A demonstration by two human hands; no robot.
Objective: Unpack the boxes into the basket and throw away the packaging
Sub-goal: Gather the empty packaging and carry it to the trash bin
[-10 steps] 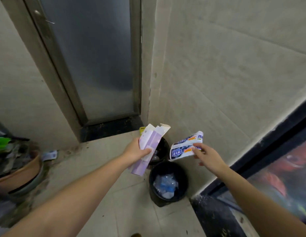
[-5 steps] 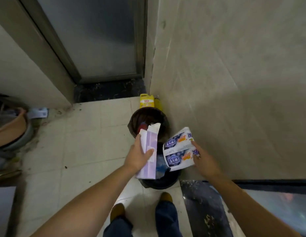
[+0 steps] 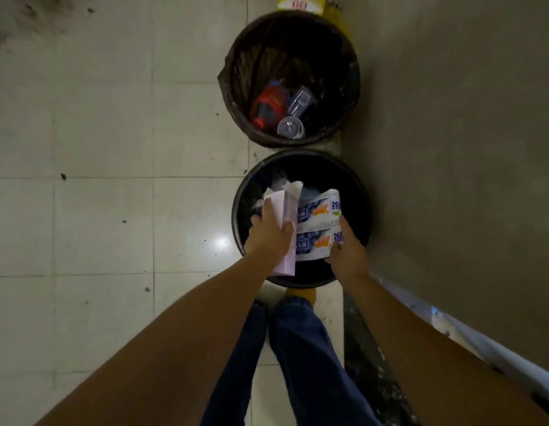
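My left hand (image 3: 268,233) grips an empty pale purple carton (image 3: 284,204) with its top flaps open. My right hand (image 3: 346,252) holds a white and blue printed box (image 3: 317,227) by its right edge. Both packages hang side by side over the mouth of the near black bin (image 3: 363,216), which has a black liner and some crumpled plastic inside. The purple carton's lower end sticks out past the bin's front rim. The basket is not in view.
A second, brown bin (image 3: 236,84) stands just beyond, holding a red bottle (image 3: 268,106) and clear plastic containers. A yellow object (image 3: 300,3) sits behind it. A grey wall runs along the right. Pale floor tiles spread to the left. My legs and shoes are below.
I have stepped closer and tilted my view straight down. Both hands have lowered the two packages from above and beside the bin to right over its opening.
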